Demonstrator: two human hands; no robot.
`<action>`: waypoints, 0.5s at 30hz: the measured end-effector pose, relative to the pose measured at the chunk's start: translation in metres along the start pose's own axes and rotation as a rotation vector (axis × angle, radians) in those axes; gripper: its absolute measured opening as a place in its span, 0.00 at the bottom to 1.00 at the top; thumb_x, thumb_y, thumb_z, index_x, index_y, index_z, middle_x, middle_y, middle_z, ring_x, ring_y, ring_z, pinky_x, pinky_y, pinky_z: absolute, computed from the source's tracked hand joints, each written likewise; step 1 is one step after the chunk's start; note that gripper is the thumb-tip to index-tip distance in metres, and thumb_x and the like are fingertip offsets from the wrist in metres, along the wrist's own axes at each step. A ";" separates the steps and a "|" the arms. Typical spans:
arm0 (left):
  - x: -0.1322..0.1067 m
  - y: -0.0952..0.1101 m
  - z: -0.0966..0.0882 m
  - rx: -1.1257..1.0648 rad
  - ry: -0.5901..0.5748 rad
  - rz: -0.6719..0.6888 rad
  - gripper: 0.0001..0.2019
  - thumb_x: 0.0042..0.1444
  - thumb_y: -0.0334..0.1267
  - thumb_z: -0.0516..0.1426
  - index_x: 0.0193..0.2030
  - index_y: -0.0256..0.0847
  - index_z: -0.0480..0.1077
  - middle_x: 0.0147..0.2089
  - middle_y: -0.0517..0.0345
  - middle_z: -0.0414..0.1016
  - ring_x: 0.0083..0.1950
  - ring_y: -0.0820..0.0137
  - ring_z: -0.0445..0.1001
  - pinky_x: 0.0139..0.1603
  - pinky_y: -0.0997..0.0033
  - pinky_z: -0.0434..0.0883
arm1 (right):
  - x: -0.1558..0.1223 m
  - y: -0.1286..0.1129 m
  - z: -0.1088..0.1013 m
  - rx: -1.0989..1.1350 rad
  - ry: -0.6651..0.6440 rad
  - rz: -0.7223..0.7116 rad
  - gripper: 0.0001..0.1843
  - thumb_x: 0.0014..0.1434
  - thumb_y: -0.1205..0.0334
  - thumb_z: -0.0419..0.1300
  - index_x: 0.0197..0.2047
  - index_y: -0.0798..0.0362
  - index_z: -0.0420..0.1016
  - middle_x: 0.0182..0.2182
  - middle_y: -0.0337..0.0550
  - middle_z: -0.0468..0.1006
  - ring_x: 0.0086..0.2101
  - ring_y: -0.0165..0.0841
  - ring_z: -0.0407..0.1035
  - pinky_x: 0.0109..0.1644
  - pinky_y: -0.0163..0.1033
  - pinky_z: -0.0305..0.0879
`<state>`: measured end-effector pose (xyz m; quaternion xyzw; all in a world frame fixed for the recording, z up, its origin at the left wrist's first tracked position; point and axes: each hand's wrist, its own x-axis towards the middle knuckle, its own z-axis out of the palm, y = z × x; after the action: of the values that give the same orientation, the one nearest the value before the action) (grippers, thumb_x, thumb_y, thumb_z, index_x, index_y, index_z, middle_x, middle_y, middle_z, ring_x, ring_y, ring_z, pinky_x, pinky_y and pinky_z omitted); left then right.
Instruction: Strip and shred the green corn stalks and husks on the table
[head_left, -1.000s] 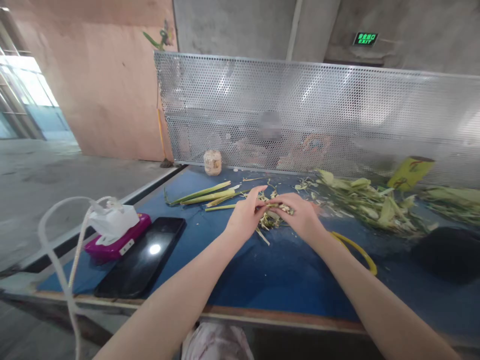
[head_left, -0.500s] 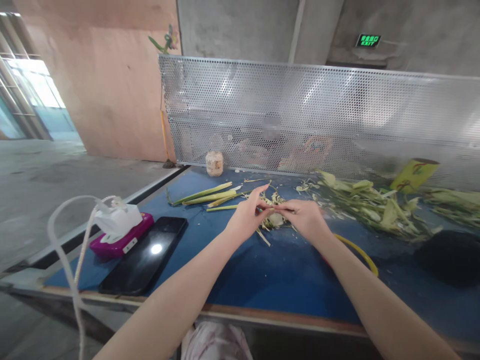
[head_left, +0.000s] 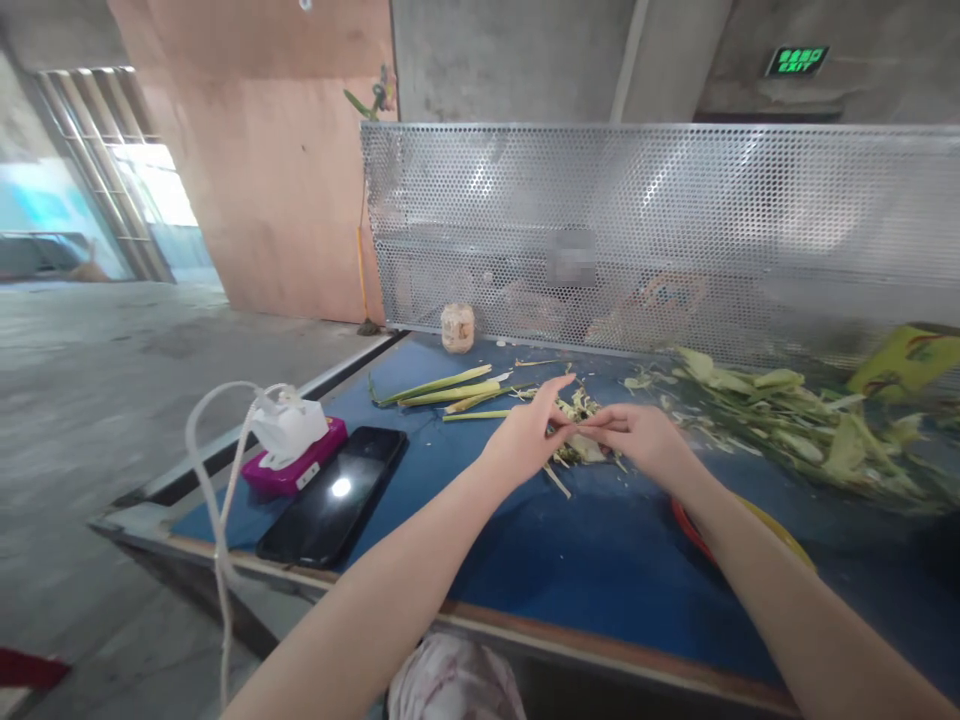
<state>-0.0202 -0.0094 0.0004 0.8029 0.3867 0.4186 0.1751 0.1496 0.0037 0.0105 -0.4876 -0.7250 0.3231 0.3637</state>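
Observation:
My left hand (head_left: 527, 432) and my right hand (head_left: 637, 440) meet above a small pile of shredded plant bits (head_left: 589, 402) on the blue tabletop (head_left: 517, 560). Thumb and forefinger of each are pinched together, tips nearly touching. Whatever lies between them is too small to make out. On the left hand, one finger is raised clear of the pinch. Several pale green stalks (head_left: 454, 393) lie just beyond and left of my left hand. To the right of my right hand spreads a heap of green husk-like leaves (head_left: 802, 412).
A black phone (head_left: 330, 505) and a purple power strip (head_left: 330, 440) with a white charger (head_left: 291, 428) and cables occupy the left. A jar (head_left: 457, 329) stands near the perforated metal panel (head_left: 637, 225). A red and yellow rim (head_left: 784, 535) shows beneath my right forearm. Far right sits a yellow container (head_left: 904, 365).
The view has turned left, so everything appears further right in the picture. My hands stay pinched together over the same pile, with little change in their pose.

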 end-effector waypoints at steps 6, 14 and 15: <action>-0.001 0.004 0.002 0.093 -0.084 0.033 0.30 0.53 0.30 0.49 0.62 0.42 0.43 0.39 0.57 0.75 0.40 0.70 0.71 0.40 0.71 0.66 | -0.002 0.000 0.001 -0.044 -0.016 0.045 0.11 0.41 0.56 0.60 0.24 0.57 0.72 0.14 0.38 0.70 0.18 0.28 0.64 0.26 0.34 0.59; 0.000 0.007 0.000 0.091 -0.028 0.092 0.31 0.52 0.28 0.49 0.62 0.44 0.42 0.32 0.62 0.73 0.35 0.73 0.69 0.38 0.74 0.66 | 0.001 0.004 0.002 0.120 -0.031 0.078 0.12 0.41 0.55 0.61 0.26 0.56 0.70 0.16 0.37 0.71 0.19 0.27 0.64 0.26 0.33 0.61; 0.000 0.007 0.000 0.084 -0.013 0.110 0.31 0.51 0.28 0.49 0.62 0.44 0.42 0.31 0.63 0.73 0.35 0.74 0.68 0.38 0.74 0.65 | 0.001 0.004 0.002 0.159 -0.058 0.103 0.13 0.42 0.55 0.61 0.26 0.56 0.70 0.17 0.37 0.71 0.19 0.26 0.64 0.26 0.33 0.61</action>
<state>-0.0171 -0.0138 0.0051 0.8322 0.3580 0.4059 0.1205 0.1500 0.0053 0.0067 -0.4843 -0.6813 0.4117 0.3630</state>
